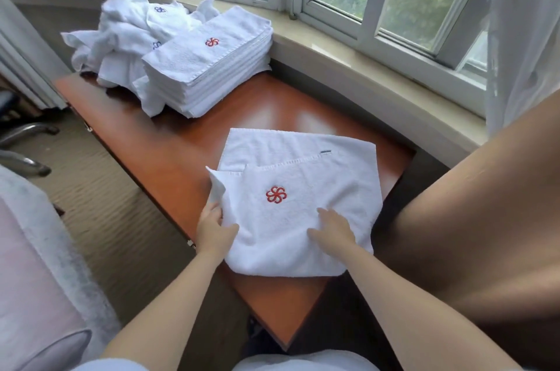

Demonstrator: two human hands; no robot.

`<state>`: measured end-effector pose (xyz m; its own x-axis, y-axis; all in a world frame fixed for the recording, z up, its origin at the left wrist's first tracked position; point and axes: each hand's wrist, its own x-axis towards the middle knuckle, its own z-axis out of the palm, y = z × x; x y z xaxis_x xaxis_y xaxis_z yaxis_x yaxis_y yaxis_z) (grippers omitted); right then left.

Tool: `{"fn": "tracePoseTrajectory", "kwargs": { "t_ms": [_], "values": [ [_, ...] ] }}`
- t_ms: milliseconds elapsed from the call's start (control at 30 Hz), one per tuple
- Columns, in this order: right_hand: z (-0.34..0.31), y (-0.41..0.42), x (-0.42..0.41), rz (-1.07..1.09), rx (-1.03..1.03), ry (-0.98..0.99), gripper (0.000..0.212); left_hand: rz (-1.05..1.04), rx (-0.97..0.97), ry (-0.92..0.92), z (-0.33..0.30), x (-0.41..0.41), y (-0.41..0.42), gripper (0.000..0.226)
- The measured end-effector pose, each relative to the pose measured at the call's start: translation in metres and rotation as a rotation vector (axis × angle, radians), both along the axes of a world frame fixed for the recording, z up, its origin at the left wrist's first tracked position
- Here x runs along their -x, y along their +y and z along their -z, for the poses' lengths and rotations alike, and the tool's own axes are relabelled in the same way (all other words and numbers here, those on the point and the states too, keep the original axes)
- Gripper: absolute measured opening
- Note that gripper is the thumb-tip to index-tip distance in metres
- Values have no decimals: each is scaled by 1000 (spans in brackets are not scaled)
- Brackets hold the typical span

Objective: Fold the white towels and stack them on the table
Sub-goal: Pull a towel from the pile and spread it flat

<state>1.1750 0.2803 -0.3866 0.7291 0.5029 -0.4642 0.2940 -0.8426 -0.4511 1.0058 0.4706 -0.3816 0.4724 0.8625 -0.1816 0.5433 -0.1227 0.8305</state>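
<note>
Table [169, 140]: one stack [209, 67], one towel [291, 219]; left hand [213, 228] grips, right hand [331, 229] flat.

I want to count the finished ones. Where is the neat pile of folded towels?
In the head view, the stack of folded towels sits at the table's far left end near the window sill, with the heap of unfolded towels just left of it.
</note>
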Motion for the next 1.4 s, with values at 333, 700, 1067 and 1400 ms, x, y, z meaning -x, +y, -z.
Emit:
{"fn": "tracePoseTrajectory", "kwargs": {
  "t_ms": [333, 700, 1067, 1400],
  "values": [
    [24, -1, -1, -258, 143, -21, 78, 223, -160, 892, 1, 35, -12, 22],
    [6, -15, 0, -55, 11, -326, 49, 214, 42, 1201, -9, 36, -55, 56],
    [8, 1, -32, 124, -84, -243, 13, 283, -229, 734, -13, -18, -24, 57],
    [8, 62, -83, 360, 87, -134, 69, 87, -192, 525, 2, -35, 12, 29]
  ]
}}
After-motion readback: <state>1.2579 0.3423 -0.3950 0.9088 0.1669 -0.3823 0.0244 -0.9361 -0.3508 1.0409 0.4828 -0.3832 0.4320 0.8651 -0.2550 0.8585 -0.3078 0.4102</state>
